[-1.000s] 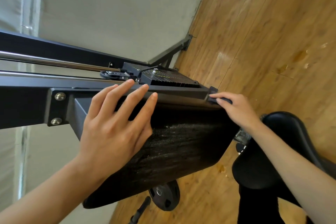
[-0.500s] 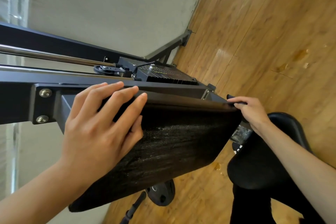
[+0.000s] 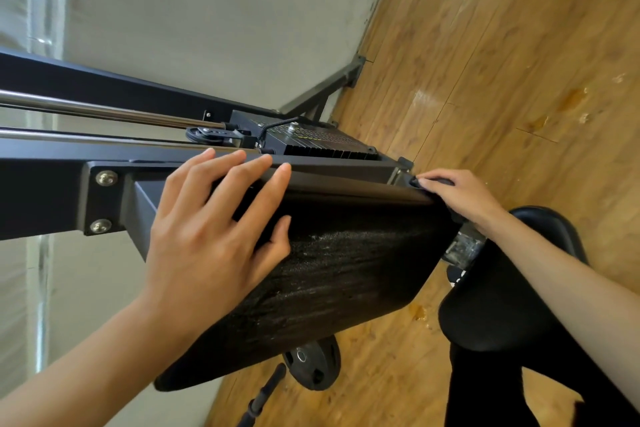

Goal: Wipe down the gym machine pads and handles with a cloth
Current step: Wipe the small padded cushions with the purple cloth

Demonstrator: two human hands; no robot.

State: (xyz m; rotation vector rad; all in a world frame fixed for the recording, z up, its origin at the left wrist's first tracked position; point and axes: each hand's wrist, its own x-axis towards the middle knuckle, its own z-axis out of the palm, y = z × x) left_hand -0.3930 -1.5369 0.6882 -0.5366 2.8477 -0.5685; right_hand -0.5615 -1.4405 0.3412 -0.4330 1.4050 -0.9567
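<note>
Head view: the left hand is lying flat with its fingers straight and spread, gripping nothing. Its palm is resting on the upper part of the long black textured machine pad, and its fingertips are reaching onto the dark steel frame beam behind. The right hand is curling its fingers over the pad's far corner, pinching a small dark piece at the fingertips; whether this is the cloth cannot be told. Just below the right wrist a clear plastic fitting is showing between the pad and a rounded black seat cushion. Behind the beam, two chrome guide rods are running towards a black weight stack. A round black weight plate is showing on the brown wooden plank floor, its top hidden by the pad's lower edge.
</note>
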